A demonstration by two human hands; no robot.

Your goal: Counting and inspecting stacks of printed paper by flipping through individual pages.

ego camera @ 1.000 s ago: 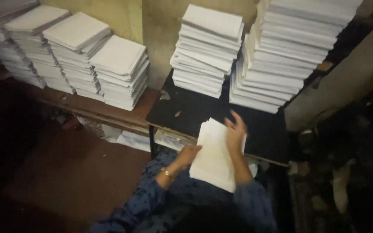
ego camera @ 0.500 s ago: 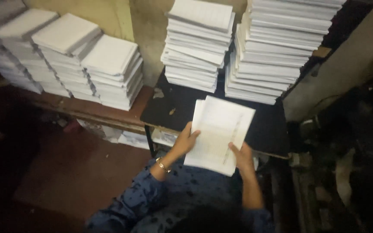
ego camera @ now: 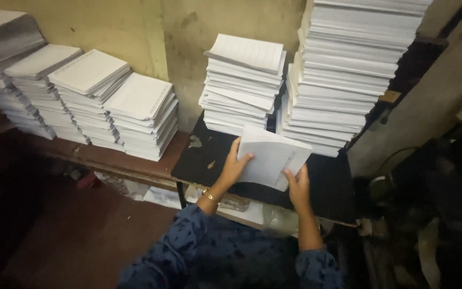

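I hold a thin bundle of white ruled paper sheets (ego camera: 271,155) over a black table (ego camera: 327,184). My left hand (ego camera: 233,168) grips the bundle's left edge, thumb on top. My right hand (ego camera: 298,184) grips its near right corner. Just behind the bundle stand two stacks of the same white sheets: a shorter stack (ego camera: 243,83) and a much taller stack (ego camera: 348,69) to its right. A gold bangle sits on my left wrist.
A brown wooden bench (ego camera: 118,160) on the left carries several more paper stacks (ego camera: 86,93) against the yellowish wall. More paper lies under the bench. Dark machinery fills the right side (ego camera: 434,214). The floor at lower left is dark brown.
The bundle has been lifted off the near table edge and moved forward toward the stacks. My right hand shifted from on top of the sheets to the near right corner.
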